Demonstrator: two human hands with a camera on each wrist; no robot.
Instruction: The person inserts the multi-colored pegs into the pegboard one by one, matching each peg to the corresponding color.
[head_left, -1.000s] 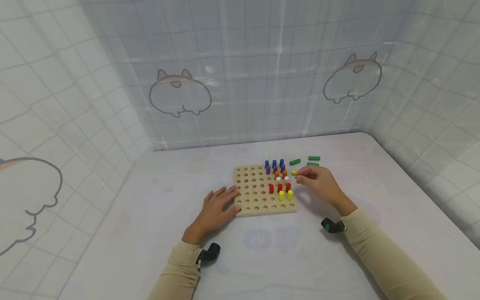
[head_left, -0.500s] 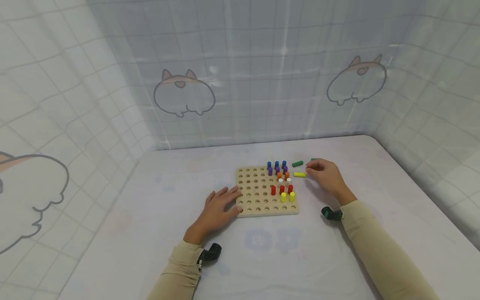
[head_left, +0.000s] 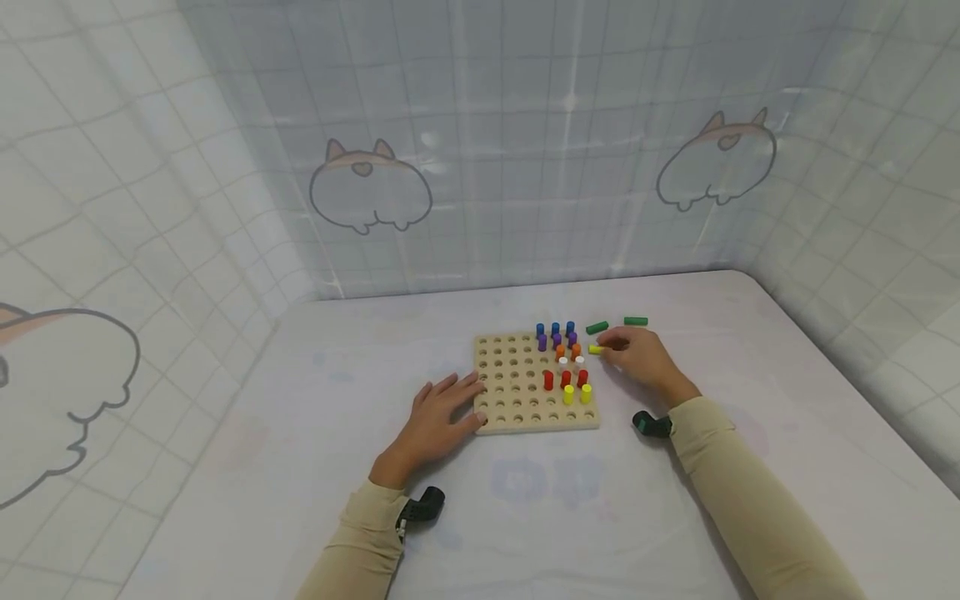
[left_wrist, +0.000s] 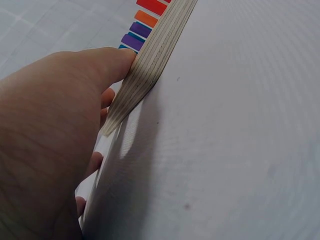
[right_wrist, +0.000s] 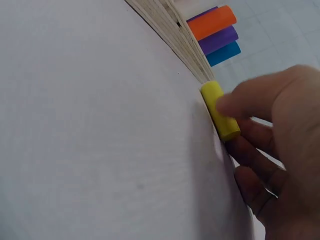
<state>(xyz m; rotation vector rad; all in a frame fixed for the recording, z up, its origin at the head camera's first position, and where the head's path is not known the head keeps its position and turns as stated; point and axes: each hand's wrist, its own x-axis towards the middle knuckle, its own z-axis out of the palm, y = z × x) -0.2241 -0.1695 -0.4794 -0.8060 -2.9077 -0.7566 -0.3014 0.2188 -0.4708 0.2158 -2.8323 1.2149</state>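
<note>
A wooden peg board (head_left: 504,429) lies flat on the white-covered table. My left hand (head_left: 435,421) rests at its left side with fingers spread, fingertips on the edge and thumb at the near left corner. Blue, purple, orange, white, red and yellow pegs stand upright in holes on the board's right part. Off the far right side of the board lies a loose yellow peg (right_wrist: 227,131). My right hand (head_left: 636,354) pinches this peg, thumb on top and fingers curled beside it in the right wrist view.
Two green pegs, one angled (head_left: 597,328) and one farther right (head_left: 635,321), lie beyond my right hand. Curtain-like walls (head_left: 495,208) with a grid pattern enclose the table at the back and sides.
My right hand had released the yellow peg and drawn right; now it is back at it, gripping it. Another green peg seen earlier is hidden behind this hand. The left hand stays put.
</note>
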